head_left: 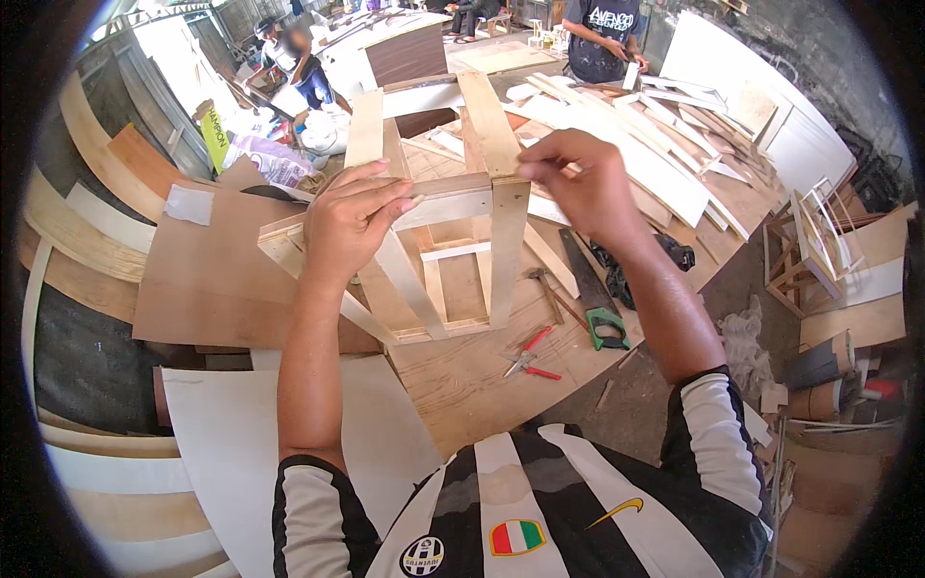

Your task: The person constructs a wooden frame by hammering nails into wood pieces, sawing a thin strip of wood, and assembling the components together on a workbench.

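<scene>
Resting on the plywood desk (448, 390): wooden frame (509, 252). Left hand (352, 220), grip narrow, at top rail; right hand (590, 185), grip pinched at corner, contents unclear. Pliers (526, 358), hammer (553, 297), saw (586, 272) lie near its right side; beyond, piled boards (621, 159), co-worker (599, 48), dark wall (819, 43).

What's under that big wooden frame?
A wooden tabletop is under the wooden frame; bits show through its gaps. Whatever is directly beneath its wood is covered, so I can't see that.
</scene>
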